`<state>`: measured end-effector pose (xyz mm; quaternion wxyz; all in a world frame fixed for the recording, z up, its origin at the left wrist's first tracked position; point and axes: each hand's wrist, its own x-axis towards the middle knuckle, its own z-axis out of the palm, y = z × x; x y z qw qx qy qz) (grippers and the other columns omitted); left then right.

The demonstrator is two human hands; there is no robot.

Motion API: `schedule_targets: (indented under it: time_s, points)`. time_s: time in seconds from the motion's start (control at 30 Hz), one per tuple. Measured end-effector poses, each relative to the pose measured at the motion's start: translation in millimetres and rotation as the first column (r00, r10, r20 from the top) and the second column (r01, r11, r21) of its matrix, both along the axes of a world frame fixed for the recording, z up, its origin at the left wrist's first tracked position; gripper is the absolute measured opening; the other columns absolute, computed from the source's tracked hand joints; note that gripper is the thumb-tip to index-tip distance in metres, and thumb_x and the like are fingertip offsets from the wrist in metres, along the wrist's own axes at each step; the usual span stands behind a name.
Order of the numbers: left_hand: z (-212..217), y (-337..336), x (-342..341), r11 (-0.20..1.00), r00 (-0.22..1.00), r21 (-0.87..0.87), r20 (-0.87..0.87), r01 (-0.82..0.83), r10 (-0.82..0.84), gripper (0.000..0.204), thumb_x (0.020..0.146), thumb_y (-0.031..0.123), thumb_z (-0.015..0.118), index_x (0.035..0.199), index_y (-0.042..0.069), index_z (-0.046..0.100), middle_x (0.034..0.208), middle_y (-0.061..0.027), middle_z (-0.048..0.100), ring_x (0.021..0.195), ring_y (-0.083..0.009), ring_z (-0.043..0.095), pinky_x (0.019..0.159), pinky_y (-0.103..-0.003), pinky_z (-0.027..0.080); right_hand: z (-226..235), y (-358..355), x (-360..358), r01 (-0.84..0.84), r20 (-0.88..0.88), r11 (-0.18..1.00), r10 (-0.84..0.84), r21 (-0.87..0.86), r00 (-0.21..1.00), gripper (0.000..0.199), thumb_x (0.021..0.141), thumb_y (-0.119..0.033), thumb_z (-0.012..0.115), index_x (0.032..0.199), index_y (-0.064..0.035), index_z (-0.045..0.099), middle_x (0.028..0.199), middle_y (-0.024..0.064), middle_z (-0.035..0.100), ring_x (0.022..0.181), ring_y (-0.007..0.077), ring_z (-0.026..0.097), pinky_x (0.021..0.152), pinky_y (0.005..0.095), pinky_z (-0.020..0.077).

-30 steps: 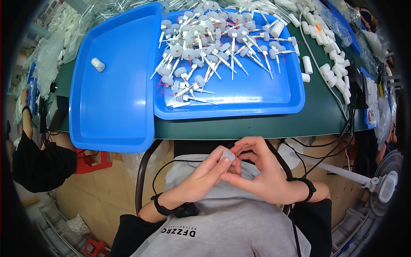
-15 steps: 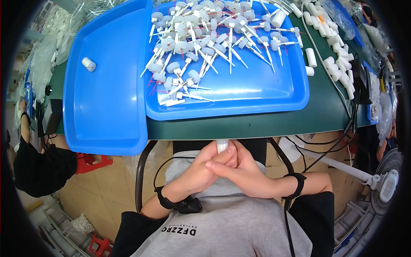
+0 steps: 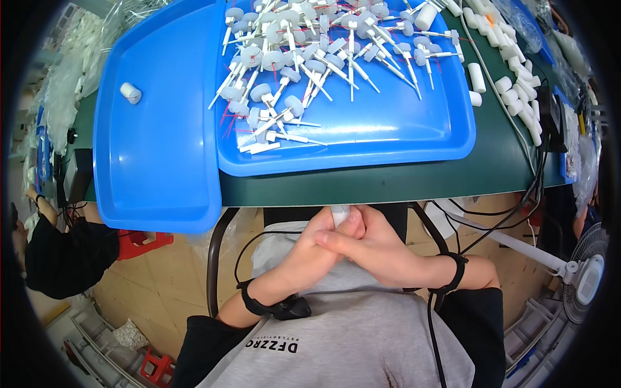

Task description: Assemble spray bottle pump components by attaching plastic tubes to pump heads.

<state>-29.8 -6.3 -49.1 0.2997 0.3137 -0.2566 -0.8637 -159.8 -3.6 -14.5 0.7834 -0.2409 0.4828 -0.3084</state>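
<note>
My left hand (image 3: 312, 244) and my right hand (image 3: 378, 244) are clasped together at the table's near edge, closed round a white cylindrical piece (image 3: 339, 213). Only its end shows above my fingers; the rest is hidden. My right thumb lies across the left hand. Beyond them, the right blue tray (image 3: 388, 155) bears a heap of white rods (image 3: 284, 116) with pale grey discs and thin red strands. In the left blue tray (image 3: 155, 174) lies a single white cylinder (image 3: 130, 93) with a greyish end.
Loose white cylinders (image 3: 517, 90) lie on the green table (image 3: 375, 187) at the right, beside a pale cable (image 3: 495, 97). Black cables (image 3: 498, 223) hang over the right edge near a fan (image 3: 587, 281). A person in black (image 3: 65, 249) is at the far left, by a red stool (image 3: 145, 244).
The view has shifted slightly. My hands stay clasped round the white piece, with their grip changed very little.
</note>
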Motion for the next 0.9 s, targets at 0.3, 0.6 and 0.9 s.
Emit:
schedule_targets:
  time_s: [0.3,0.6,0.9]
  points:
    - [21.5,6.3,12.1,0.999,0.999,-0.038,-0.037,-0.037,0.036,0.024,0.098,0.023,0.039,0.113,0.005,0.04,0.093,-0.0033,0.048,0.088,-0.0112,0.05,0.08,-0.025,0.042,-0.2,10.7,-3.4,-0.072,0.116,0.995,0.079,-0.062,0.99,0.055,0.08,-0.01,0.068,0.122,0.0026,0.035,0.111,0.0063,0.048,0.101,0.0085,0.05,0.084,0.0237,0.0434]
    - [5.8,9.5,12.9,0.992,0.997,0.127,-0.072,0.008,0.001,0.02,0.098,0.028,0.04,0.095,0.008,0.043,0.081,0.0022,0.044,0.067,-0.0049,0.038,0.06,-0.02,0.035,-9.9,16.6,3.0,-0.027,0.087,0.999,0.029,-0.021,0.996,0.04,0.084,-0.015,0.064,0.114,0.0017,0.042,0.096,0.0026,0.051,0.091,0.0065,0.05,0.077,0.0224,0.0438]
    - [13.0,15.8,-15.7,0.974,0.971,0.022,0.087,-0.225,0.222,0.022,0.097,0.026,0.042,0.083,0.009,0.043,0.075,0.0035,0.039,0.066,-0.0058,0.036,0.058,-0.021,0.032,-5.2,0.2,-1.6,0.022,-0.036,0.994,-0.026,-0.111,0.999,0.033,0.085,-0.015,0.062,0.11,0.0002,0.046,0.089,0.0019,0.054,0.072,0.0039,0.051,0.058,0.0196,0.0438]
